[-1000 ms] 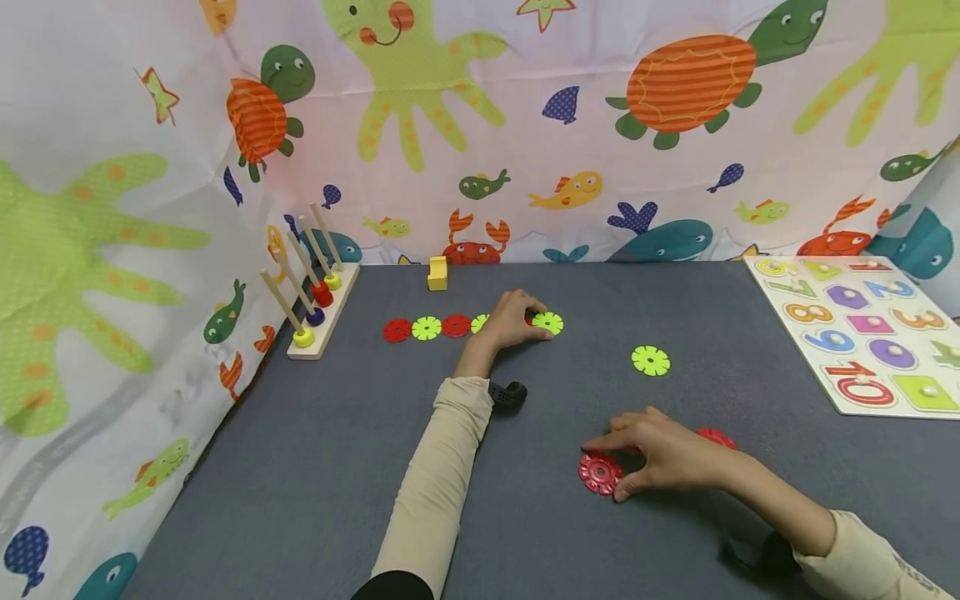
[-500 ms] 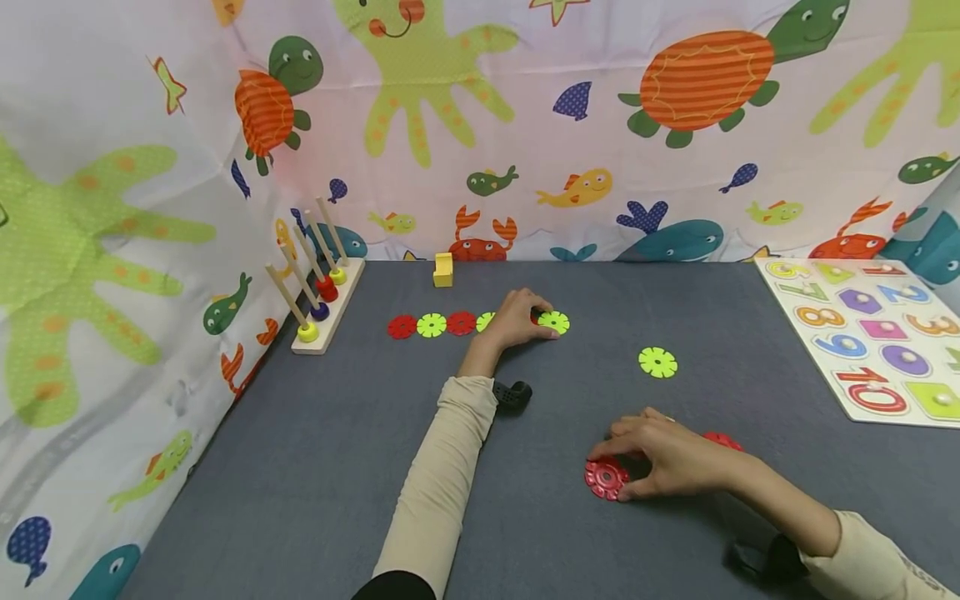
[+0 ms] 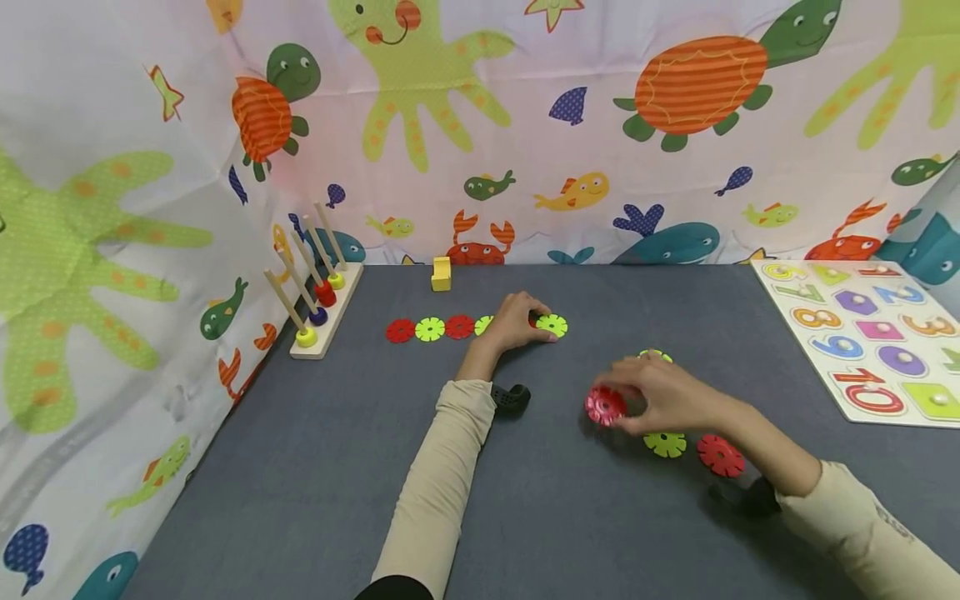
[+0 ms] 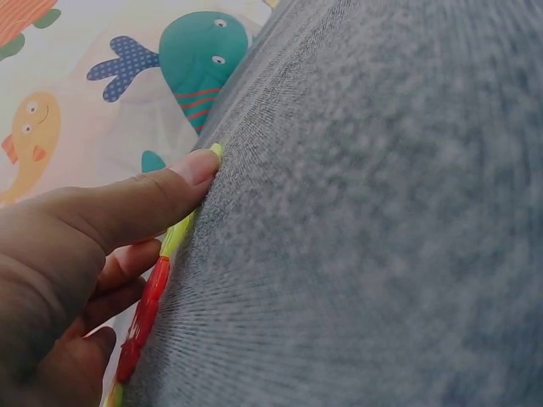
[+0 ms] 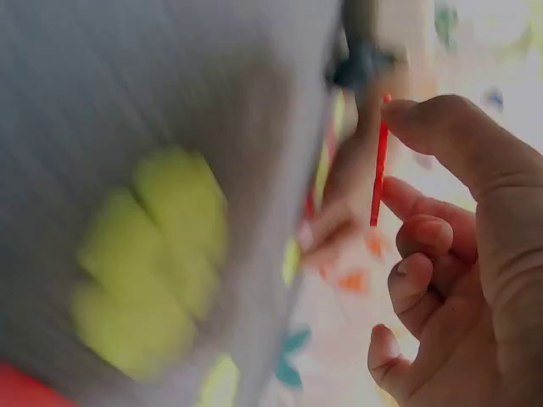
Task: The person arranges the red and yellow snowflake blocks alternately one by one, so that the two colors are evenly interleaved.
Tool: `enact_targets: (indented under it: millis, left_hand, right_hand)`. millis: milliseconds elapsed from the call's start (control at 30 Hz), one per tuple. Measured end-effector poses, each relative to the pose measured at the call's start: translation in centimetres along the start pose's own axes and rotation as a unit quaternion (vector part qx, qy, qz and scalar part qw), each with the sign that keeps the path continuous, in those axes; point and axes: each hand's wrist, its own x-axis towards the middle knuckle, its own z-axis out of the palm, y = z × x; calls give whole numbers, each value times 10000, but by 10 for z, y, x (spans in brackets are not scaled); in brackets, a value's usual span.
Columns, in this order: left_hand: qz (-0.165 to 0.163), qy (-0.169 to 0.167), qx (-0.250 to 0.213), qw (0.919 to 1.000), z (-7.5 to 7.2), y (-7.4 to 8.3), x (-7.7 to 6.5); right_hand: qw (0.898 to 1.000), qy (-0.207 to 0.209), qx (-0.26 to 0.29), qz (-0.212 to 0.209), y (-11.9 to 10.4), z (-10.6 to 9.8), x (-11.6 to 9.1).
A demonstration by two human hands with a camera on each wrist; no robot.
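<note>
My right hand (image 3: 670, 395) pinches a red notched disc (image 3: 604, 406) by its edges, raised above the table. The right wrist view has that red disc (image 5: 381, 161) edge-on between thumb and forefinger. Farther back, my left hand (image 3: 513, 323) holds a lime notched disc (image 3: 552, 326) at the right end of a row of alternating red and lime discs. The hand covers part of this row. Seen from the left wrist, the thumb lies on the lime disc (image 4: 179, 235). Near my right hand lie a loose lime disc (image 3: 666, 445) and a red disc (image 3: 721, 456); another lime disc (image 3: 656, 355) is partly hidden behind it.
A wooden peg stacker (image 3: 327, 319) with coloured rings stands at the back left. A yellow block (image 3: 441, 273) sits near the back edge. At the right lies a number puzzle board (image 3: 862, 350). A printed curtain (image 3: 450, 200) borders the table (image 3: 315, 483) behind and at left.
My right hand has lifted the red disc and moved away from me, uncovering a lime disc and more of another red one. My left hand stays at the row's end.
</note>
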Motion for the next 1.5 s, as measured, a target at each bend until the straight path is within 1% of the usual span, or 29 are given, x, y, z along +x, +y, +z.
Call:
enact_targets:
  millis: [133,233,367,467,567,700,800,1000,1133,1267,1367,1500]
  left_hand:
    - [24,25,0,10000,1,1,-1]
    - [93,35,23,9999,3,3,0]
    - [180,6,9,9998,6,6,0]
    - [189,9,-66,9998,7,9,1]
    - [153,28,-83,9998,8,10,2]
    - [120,-28,-74,9999,10,11,3]
    - [32,-76,-139,9999,11,12,2]
    - [-63,-81,-193,9998,12,13,2]
    - [-58,-137,-130,9998,11,13,3]
    - [23,-115,-124,9999,9,12,4]
    - [7,-50,-139,9999,5,9,2]
    - [-1,62,-55,10000,1,7,0]
  right_hand:
    - [9978,235,61,623,32,-17,29]
    - [9945,218,102,1019,53,-19,47]
    - [9878,-39,139,1553,72,-11,59]
    - [9833,-166,234,1796,83,-1,64]
    - [9789,-189,555,1959,91,8,65]
    - [9683,-229,1131,2216,99,18,64]
    - [9625,-209,1390,2322,103,24,63]
    - [9603,-118,1530,2328,103,23,61]
    - [9596,-145,1622,2293,102,18,56]
    - [9582,-157,1783,2233,101,9,45]
    - [9570,-148,1908,2180,103,-1,33]
    - [9524,-185,2111,2192,108,-13,9]
